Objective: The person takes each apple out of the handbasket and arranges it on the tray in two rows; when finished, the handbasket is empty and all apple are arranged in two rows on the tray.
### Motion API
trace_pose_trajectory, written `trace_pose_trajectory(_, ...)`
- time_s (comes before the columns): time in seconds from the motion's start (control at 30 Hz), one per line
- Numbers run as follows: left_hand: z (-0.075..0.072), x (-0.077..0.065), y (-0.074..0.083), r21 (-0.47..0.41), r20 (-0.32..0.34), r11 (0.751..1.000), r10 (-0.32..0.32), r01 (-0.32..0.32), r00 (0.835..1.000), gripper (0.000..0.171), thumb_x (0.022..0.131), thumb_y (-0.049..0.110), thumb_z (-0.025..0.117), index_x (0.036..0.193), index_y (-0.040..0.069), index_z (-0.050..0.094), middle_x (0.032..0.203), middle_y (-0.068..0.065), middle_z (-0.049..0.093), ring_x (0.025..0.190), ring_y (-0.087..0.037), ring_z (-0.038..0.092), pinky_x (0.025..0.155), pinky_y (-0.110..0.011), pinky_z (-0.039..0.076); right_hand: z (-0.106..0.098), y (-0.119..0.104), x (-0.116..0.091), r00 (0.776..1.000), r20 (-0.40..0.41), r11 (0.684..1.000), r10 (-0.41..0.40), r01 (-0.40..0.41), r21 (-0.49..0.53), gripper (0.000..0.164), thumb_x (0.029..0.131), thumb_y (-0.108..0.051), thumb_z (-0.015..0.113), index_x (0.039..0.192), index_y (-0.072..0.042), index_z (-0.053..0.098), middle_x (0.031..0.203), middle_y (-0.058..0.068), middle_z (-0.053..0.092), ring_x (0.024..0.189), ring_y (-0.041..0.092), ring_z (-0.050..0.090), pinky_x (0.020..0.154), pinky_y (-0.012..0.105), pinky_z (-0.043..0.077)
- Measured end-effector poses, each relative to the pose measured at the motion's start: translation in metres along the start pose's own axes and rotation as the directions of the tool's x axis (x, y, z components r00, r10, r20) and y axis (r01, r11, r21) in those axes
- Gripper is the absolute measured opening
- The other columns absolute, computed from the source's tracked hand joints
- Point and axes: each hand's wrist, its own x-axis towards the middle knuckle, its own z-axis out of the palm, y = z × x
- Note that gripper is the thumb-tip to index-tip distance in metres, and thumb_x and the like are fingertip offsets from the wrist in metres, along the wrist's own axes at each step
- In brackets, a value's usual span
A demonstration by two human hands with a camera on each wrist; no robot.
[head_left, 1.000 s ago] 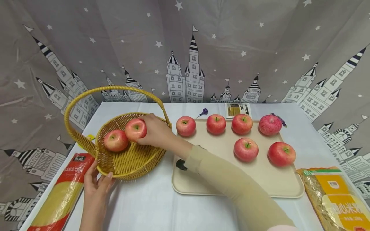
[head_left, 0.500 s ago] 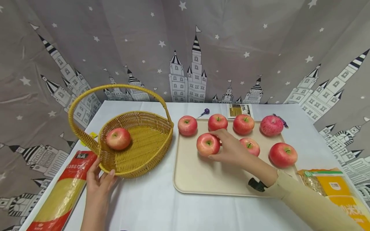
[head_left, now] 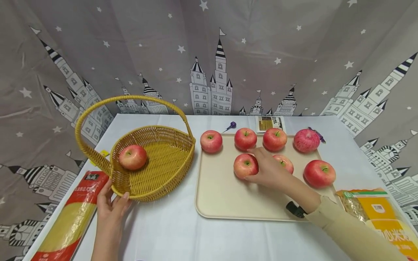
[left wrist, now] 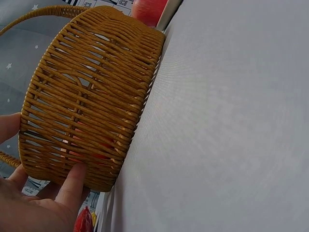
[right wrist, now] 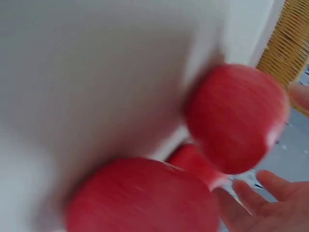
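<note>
In the head view, my left hand (head_left: 111, 210) grips the near left rim of a yellow wicker basket (head_left: 163, 185). The left wrist view has its fingers (left wrist: 72, 186) against the basket's woven side (left wrist: 91, 96). One apple (head_left: 132, 157) lies inside at the left. Over the beige tray (head_left: 225, 203), my right hand (head_left: 271, 170) holds a red apple (head_left: 245, 166) between thumb and fingers, at or just above the tray's surface. That apple (right wrist: 236, 118) is blurred in the right wrist view. Another apple (head_left: 283, 163) is partly hidden behind the right hand.
Along the tray's back edge are apples (head_left: 245, 139) and a pink net-covered fruit (head_left: 307, 140); another apple (head_left: 319, 174) sits at right. A lollipop (head_left: 232, 125) and a small packet (head_left: 270, 124) lie behind. Noodle bag (head_left: 72, 217) is left, yellow food bag (head_left: 378, 217) right.
My right hand has carried the apple from inside the basket rightward to the tray, shifting it slightly further right in the last half second. The left hand has stayed on the basket.
</note>
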Motion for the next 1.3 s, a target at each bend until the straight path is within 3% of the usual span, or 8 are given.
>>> trace_pose_trajectory(0.1,0.0,0.0,0.0,-0.007,0.004,1.0,0.009,-0.009,1.0,0.07,0.097,0.015,0.059,0.152,0.03,0.018,0.158,-0.005,0.011,0.139,-0.027,0.028,0.084,-0.013,0.049,-0.003,-0.014,0.007,0.998,-0.033,0.998,-0.057,0.058,0.011,0.083,0.078,-0.043,0.076,0.143,-0.009,0.04,0.141,0.008,0.043,0.13,0.026,0.038,0.105,0.048,0.04)
trace_pose_trajectory(0.23,-0.001,0.0,-0.001,-0.016,0.01,1.0,0.014,-0.013,1.0,0.07,0.097,0.014,0.058,0.152,0.03,0.018,0.158,-0.005,0.011,0.139,-0.027,0.027,0.085,-0.013,0.049,0.004,-0.047,0.026,0.983,-0.056,0.978,-0.175,0.18,0.105,0.075,0.081,-0.04,0.075,0.142,-0.011,0.043,0.143,0.005,0.044,0.134,0.022,0.035,0.11,0.043,0.034)
trace_pose_trajectory(0.4,-0.003,0.001,-0.001,-0.015,0.016,1.0,0.0,0.001,1.0,0.071,0.097,0.016,0.059,0.153,0.031,0.017,0.159,-0.004,0.01,0.14,-0.026,0.026,0.086,-0.013,0.048,0.034,-0.103,0.057,0.939,-0.048,0.924,-0.342,0.345,0.167,0.065,0.085,-0.031,0.074,0.14,-0.01,0.047,0.141,0.005,0.047,0.132,0.02,0.038,0.111,0.036,0.033)
trace_pose_trajectory(0.57,-0.003,-0.001,-0.002,-0.006,0.004,1.0,-0.02,0.02,1.0,0.071,0.097,0.017,0.059,0.153,0.03,0.016,0.159,-0.004,0.01,0.14,-0.026,0.026,0.086,-0.014,0.048,0.072,-0.16,0.088,0.905,0.039,0.898,-0.423,0.413,0.15,0.068,0.087,-0.036,0.071,0.144,-0.013,0.043,0.146,0.007,0.042,0.135,0.019,0.036,0.111,0.032,0.031)
trace_pose_trajectory(0.73,-0.002,-0.001,0.001,0.022,0.003,0.999,-0.026,0.026,1.0,0.073,0.096,0.021,0.061,0.153,0.032,0.015,0.159,-0.003,0.009,0.14,-0.026,0.026,0.087,-0.014,0.048,0.105,-0.199,0.119,0.909,0.086,0.912,-0.408,0.401,0.088,0.078,0.085,-0.044,0.071,0.148,-0.013,0.037,0.148,0.005,0.04,0.136,0.018,0.035,0.111,0.031,0.031)
trace_pose_trajectory(0.9,-0.002,-0.002,0.002,0.012,0.023,1.0,0.004,-0.004,1.0,0.072,0.097,0.018,0.059,0.153,0.029,0.014,0.159,-0.004,0.009,0.14,-0.028,0.026,0.085,-0.012,0.048,0.128,-0.224,0.143,0.939,0.112,0.945,-0.326,0.32,0.073,0.087,0.081,-0.048,0.074,0.149,-0.011,0.035,0.143,0.003,0.045,0.131,0.016,0.041,0.107,0.028,0.035)
trace_pose_trajectory(1.1,-0.002,-0.002,0.001,0.018,0.025,1.0,0.01,-0.01,1.0,0.072,0.098,0.017,0.058,0.153,0.029,0.014,0.159,-0.005,0.008,0.139,-0.028,0.026,0.086,-0.013,0.048,0.14,-0.242,0.158,0.967,0.148,0.978,-0.207,0.208,0.01,0.098,0.078,-0.054,0.075,0.152,-0.011,0.028,0.145,0.005,0.042,0.13,0.019,0.042,0.105,0.028,0.038)
trace_pose_trajectory(1.3,-0.001,-0.003,0.001,-0.004,0.023,1.0,0.031,-0.031,0.999,0.071,0.098,0.013,0.056,0.153,0.026,0.015,0.157,-0.008,0.011,0.139,-0.029,0.027,0.086,-0.013,0.048,0.151,-0.247,0.167,0.969,0.179,0.985,-0.169,0.173,-0.007,0.096,0.076,-0.052,0.077,0.15,-0.012,0.032,0.14,0.001,0.046,0.124,0.014,0.047,0.101,0.023,0.041)
